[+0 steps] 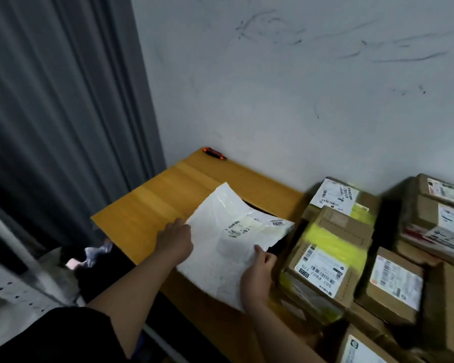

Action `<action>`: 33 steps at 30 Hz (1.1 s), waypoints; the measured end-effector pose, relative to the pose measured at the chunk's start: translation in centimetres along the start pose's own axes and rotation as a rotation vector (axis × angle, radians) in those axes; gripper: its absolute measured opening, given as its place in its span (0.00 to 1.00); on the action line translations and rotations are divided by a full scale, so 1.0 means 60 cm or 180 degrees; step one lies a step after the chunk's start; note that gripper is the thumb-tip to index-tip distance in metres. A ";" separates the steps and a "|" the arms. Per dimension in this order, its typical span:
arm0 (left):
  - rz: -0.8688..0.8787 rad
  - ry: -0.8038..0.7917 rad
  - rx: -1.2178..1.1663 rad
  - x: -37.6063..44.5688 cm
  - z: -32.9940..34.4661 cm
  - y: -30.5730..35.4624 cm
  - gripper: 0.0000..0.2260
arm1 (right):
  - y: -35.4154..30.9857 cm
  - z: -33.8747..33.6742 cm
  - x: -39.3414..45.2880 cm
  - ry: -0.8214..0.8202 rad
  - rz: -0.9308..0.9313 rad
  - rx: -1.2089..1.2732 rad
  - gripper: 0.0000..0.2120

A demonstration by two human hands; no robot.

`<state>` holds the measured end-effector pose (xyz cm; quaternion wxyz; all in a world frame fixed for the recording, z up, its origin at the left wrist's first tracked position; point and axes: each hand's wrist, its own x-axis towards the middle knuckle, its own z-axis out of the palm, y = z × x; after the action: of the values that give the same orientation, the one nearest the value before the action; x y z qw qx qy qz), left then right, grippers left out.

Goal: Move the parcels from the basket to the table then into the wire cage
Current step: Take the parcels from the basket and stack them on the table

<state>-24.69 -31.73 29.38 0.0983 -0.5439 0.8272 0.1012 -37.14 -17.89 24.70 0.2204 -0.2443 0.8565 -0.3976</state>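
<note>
White plastic mailer (231, 242) lies flat on the wooden worktop (152, 205), partly over something dark beneath it and just beside the stacked cartons (328, 260) on the right; the left hand (174, 238) holds its left edge, fingers tucked at the margin, and the right hand (257, 276) pinches its near right edge, thumb on top; both grips are closed on the bag. The step in hand looks like taking this parcel off the worktop for the cage, which is not clearly in view; a limp bag will sag and fold, so keeping both edges pinched and lifting level should hold the contents steady; the right elbow ought to stay clear of the cartons; an orange cutter (215, 153) sits well apart at the far corner.
</note>
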 end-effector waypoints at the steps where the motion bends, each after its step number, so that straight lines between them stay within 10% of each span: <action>1: 0.0091 -0.0030 0.0129 0.014 0.002 0.009 0.20 | 0.002 0.007 0.011 -0.0038 0.0032 -0.0039 0.29; 12: -0.0023 -0.1037 0.0453 0.062 0.048 0.038 0.35 | 0.012 0.035 0.080 -0.0460 0.1062 -0.0654 0.32; 22: -0.0370 -0.0005 -0.0585 -0.032 -0.004 -0.043 0.17 | -0.053 0.041 0.009 -0.0647 -0.0731 -0.1234 0.19; 33: -0.2177 0.0477 -0.2424 -0.370 0.181 -0.336 0.08 | -0.035 0.197 -0.266 -0.1937 -0.1288 -0.1517 0.08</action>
<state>3.06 -17.06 23.79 -0.1387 -0.7862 0.5115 0.3179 -17.36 -16.40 22.33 0.3179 -0.5574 0.7553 -0.1338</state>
